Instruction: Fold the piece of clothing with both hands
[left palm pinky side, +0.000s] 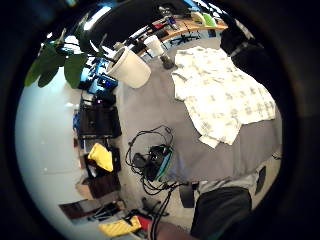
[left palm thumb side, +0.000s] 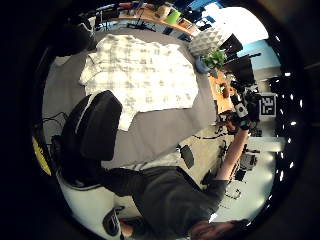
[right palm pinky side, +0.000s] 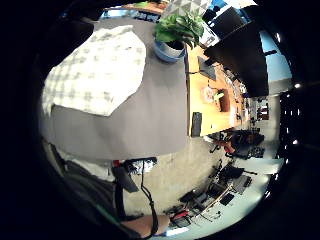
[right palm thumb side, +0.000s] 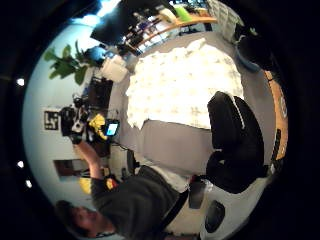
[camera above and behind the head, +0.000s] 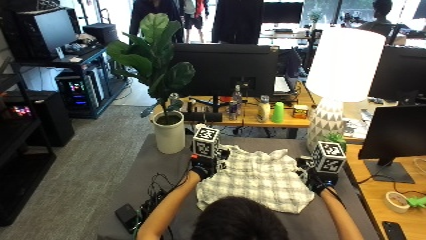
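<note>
I see plaid shirt (camera above and behind the head: 256, 180) spread flat between my hands | left hand (camera above and behind the head: 202, 171) and right hand (camera above and behind the head: 318, 182) flank its edges | fingers' state: cannot tell

Plaid shirt (camera above and behind the head: 256, 181): 1
Gloved hands: 2, left (camera above and behind the head: 202, 170), right (camera above and behind the head: 318, 182)
Grey surface (camera above and behind the head: 156, 165): 1
Potted plants: 2, large (camera above and behind the head: 162, 75), small (camera above and behind the head: 333, 138)
Lamp (camera above and behind the head: 343, 65): 1
</note>
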